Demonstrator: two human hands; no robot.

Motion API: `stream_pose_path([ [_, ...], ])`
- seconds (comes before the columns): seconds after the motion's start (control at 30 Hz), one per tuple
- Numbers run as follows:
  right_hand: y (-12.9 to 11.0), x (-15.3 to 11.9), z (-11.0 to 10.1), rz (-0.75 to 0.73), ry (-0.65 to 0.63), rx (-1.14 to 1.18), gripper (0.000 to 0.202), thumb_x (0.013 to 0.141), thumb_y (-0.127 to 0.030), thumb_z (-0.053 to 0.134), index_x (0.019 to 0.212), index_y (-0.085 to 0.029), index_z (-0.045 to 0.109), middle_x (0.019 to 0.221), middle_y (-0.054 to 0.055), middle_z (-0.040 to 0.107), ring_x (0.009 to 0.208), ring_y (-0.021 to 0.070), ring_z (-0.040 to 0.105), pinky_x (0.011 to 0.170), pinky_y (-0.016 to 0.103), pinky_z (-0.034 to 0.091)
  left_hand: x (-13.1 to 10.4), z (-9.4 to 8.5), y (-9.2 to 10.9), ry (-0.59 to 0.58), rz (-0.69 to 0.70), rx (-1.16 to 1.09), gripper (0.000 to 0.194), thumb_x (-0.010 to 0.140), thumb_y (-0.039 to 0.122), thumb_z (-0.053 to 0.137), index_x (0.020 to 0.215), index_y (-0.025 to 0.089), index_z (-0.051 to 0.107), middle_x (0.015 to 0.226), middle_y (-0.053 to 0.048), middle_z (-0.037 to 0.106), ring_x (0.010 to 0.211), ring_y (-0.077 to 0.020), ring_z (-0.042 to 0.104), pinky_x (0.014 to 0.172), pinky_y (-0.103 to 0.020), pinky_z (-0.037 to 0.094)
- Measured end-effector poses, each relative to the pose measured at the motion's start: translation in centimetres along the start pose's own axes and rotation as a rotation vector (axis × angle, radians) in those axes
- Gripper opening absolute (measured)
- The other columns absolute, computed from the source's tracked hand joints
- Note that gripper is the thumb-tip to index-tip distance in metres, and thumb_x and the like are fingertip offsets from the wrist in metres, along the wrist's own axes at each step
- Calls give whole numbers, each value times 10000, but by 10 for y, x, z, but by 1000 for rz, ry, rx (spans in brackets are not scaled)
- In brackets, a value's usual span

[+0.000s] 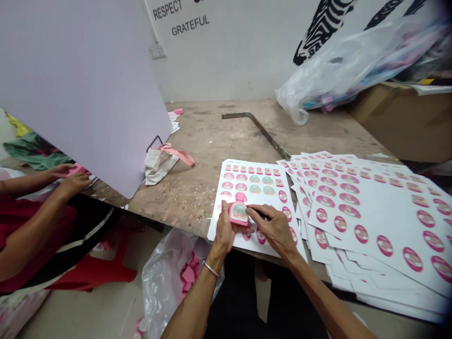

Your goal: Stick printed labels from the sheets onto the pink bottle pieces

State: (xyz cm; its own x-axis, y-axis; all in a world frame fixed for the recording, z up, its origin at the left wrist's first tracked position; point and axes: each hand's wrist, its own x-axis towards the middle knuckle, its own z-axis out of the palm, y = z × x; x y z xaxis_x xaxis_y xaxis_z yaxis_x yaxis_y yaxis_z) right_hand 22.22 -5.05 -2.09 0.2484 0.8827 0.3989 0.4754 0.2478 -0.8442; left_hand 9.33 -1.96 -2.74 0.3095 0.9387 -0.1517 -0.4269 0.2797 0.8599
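Observation:
My left hand [226, 229] is wrapped round a small pink bottle [239, 222] with a short pink neck, its front turned up towards me. On that front lies a green and pink label [239, 211]. My right hand [277, 228] is closed beside the bottle, its fingertips at the label's right edge. A thin dark tool [265, 216] shows between its fingers; its exact kind is hard to make out. Beneath both hands lies a sheet of stickers [254, 170] with rows of pink and green labels; a few spots on it are bare.
More sticker sheets [381, 202] lie in a loose pile on the right. A bent metal bar [266, 134] rests behind. A tall pale board [106, 94] separates me from a co-worker's hands [72, 181]. Below the table edge, a plastic bag [162, 268] holds pink pieces.

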Motion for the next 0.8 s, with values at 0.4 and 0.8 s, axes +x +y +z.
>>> stream_pose_path([
  [0.4,-2,0,11,-37,157,-338,798,710,-586,658,1332,-131,453,1196,166,585,1074,301,545,877,431,453,-5,12,0,97,36,30,558,750,637,590,986,132,600,705,-34,626,602,-160,630,483,-220,488],
  [0.8,20,6,-68,194,228,-147,602,769,-660,506,1091,-153,550,994,164,641,840,244,607,755,410,467,-112,-66,75,128,90,519,374,872,526,490,804,172,589,620,-7,598,513,-143,548,512,-257,456],
])
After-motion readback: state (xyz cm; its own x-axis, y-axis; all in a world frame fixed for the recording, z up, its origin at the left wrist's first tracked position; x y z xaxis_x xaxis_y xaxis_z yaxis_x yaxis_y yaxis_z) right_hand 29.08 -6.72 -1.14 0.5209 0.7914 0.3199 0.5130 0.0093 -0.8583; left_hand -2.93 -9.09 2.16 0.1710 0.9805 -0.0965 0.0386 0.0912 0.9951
